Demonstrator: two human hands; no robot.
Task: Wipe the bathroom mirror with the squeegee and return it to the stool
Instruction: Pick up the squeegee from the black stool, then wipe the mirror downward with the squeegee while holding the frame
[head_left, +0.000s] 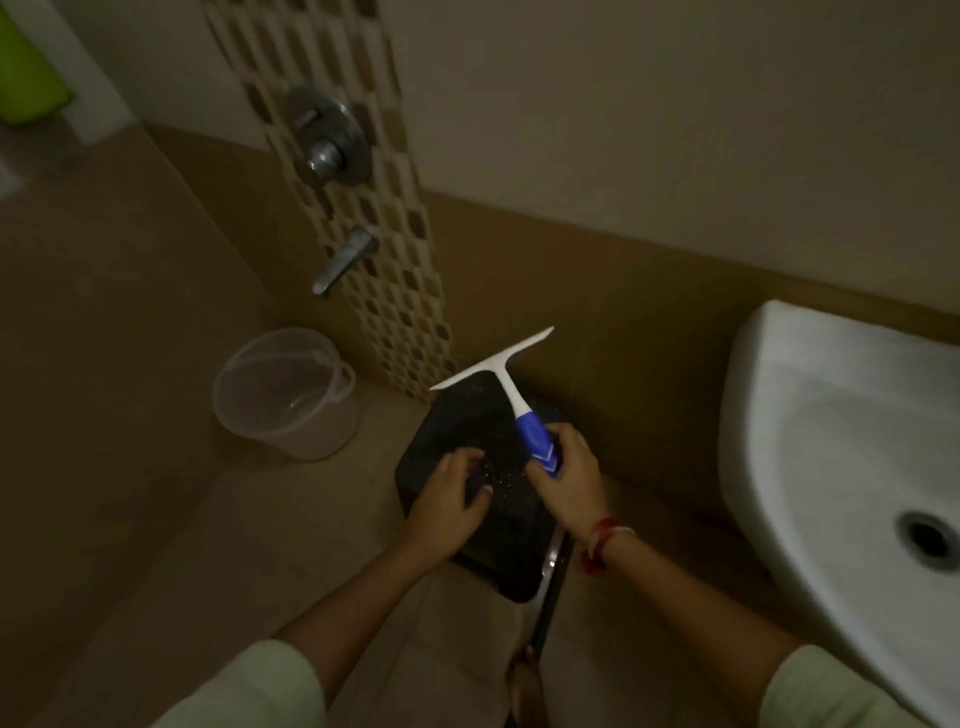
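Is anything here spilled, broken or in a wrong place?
Nothing stands out. The right hand holds the squeegee over the dark stool, the left hand rests on the stool, and the bucket stands upright.

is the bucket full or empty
Looks empty. The clear bucket stands upright by the wall, and its bare bottom shows through the open top with no visible water line, though the dim light could hide a shallow film.

A tan tiled floor (156, 519) carries everything. On it, directly under both hands, stands a dark speckled stool (467, 415), its top dotted with small holes. The left hand (452, 499) rests flat on that top. Well to the left of the left hand, a clear plastic bucket (285, 395) sits on the floor.
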